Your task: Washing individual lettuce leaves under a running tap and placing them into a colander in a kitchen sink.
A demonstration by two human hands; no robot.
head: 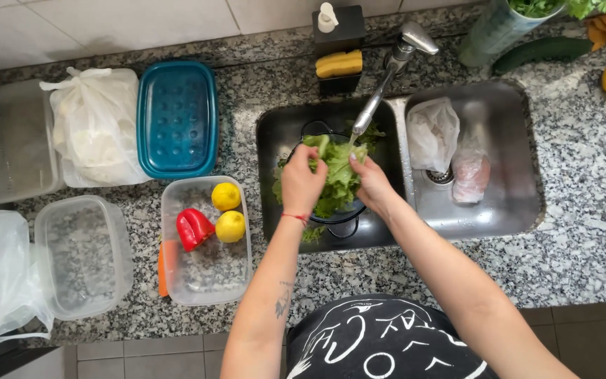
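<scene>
At frame centre, the left hand (301, 184) and right hand (372, 184) each have their grip closed on the bunch of frilly green lettuce (338, 175), held over a dark wire colander (341, 216) in the left steel sink basin (278, 133) under the curved metal tap (387, 77). The basin walls crowd both wrists. The speckled granite counter (583, 182) lies open at right; a clear plastic tub (208, 277) with two lemons (227, 210) and a red pepper (193, 228) sits just left of the sink.
</scene>
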